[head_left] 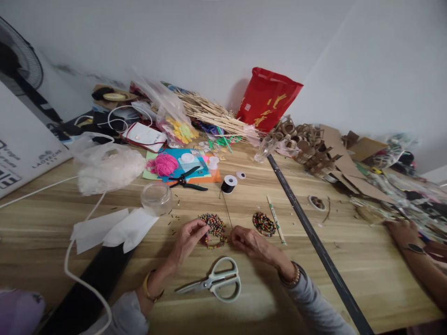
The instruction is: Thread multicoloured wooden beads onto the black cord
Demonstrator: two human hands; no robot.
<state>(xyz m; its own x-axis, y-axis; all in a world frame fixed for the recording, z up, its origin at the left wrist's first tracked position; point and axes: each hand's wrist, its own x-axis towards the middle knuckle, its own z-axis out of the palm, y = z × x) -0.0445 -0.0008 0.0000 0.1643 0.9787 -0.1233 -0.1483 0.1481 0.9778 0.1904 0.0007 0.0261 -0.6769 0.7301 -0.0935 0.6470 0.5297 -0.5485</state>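
My left hand (190, 239) rests on the wooden table (349, 260) with fingers pinched at a string of coloured beads (215, 243). My right hand (248, 242) is closed on the other end of that string, which curves between both hands. Just beyond my left fingers lies a pile of mixed coloured beads (213, 223). A second bead pile (264, 223) sits to the right. A thin black thread runs from the beads up to a black thread spool (229, 183). Pale green scissors (218, 280) lie shut near the table's front edge, between my forearms.
Black pliers (186, 181), pink yarn (163, 164), a clear jar lid (156, 197), white paper sheets (115, 228) and a plastic bag (108, 165) lie to the left. A red bag (267, 98), sticks, cardboard rings at the back. Another person's hand (405, 232) at right.
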